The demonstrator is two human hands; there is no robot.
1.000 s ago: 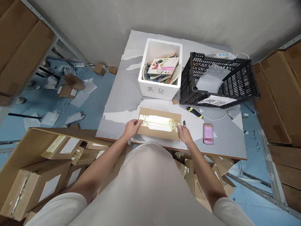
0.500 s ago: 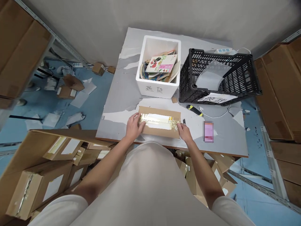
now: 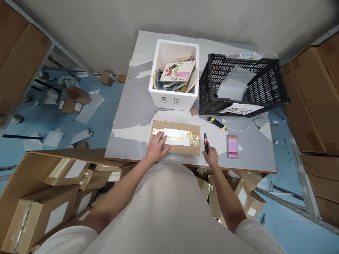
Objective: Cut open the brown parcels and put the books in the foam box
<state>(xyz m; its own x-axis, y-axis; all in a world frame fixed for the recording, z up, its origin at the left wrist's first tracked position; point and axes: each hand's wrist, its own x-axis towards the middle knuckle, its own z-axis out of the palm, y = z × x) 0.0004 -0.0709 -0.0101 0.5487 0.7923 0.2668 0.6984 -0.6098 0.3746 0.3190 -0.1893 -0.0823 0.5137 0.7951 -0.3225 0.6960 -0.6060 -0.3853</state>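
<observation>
A taped cardboard box with a white label lies near the front edge of the table. My left hand rests on the box's left part, fingers stretched out over the tape and label. To the right of the box, my right hand is closed round the handle of a red and black utility knife, whose tip points away from me. Behind it on the table lies a black and yellow utility knife. A blurred-out pink item is to the right of that hand.
At the back of the table stand a white foam box holding several books and a black plastic crate with a sheet inside. A white cable runs before the crate. Several cartons fill a large box at lower left.
My left hand has slid from the box's left end onto its top. The right hand has let go of the box's right end and taken hold of the red and black knife.
</observation>
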